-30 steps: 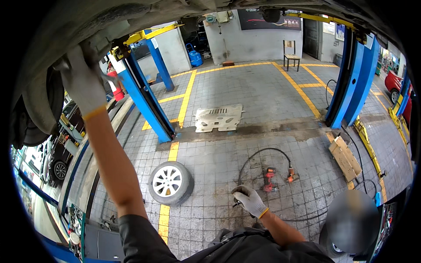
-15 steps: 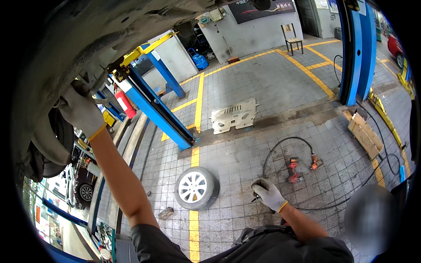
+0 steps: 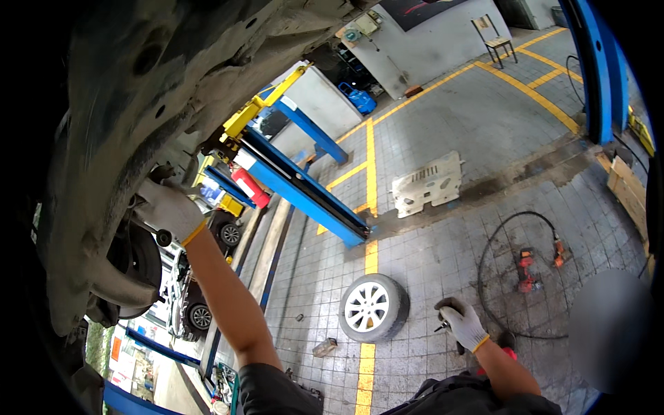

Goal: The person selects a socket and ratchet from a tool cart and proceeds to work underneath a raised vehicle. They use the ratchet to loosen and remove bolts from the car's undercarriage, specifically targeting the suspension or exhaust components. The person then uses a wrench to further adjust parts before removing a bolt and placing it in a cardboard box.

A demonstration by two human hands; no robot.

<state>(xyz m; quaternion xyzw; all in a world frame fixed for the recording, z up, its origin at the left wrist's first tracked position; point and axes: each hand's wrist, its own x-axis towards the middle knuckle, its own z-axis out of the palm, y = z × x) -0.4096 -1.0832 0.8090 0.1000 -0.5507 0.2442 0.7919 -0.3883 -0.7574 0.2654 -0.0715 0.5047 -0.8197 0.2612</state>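
My left hand (image 3: pixel 166 207), in a white glove with a yellow cuff, is raised against the dirty underside of a lifted car (image 3: pixel 138 90), its fingers on a part near the wheel area. Whether it grips anything there is hidden. My right hand (image 3: pixel 460 321), gloved the same way, hangs low by my waist with its fingers closed around a small dark tool (image 3: pixel 443 315).
A loose wheel with a silver rim (image 3: pixel 373 308) lies on the tiled floor below. A blue lift arm (image 3: pixel 304 190) with yellow parts crosses the middle. A white underbody panel (image 3: pixel 427 183), red power tools (image 3: pixel 529 266), a black hose (image 3: pixel 498 235) and a chair (image 3: pixel 496 41) are farther off.
The view has swung left and tilted, so the wheel and tools sit further right. My left hand stays up on the car's underside; my right hand has dropped a little lower.
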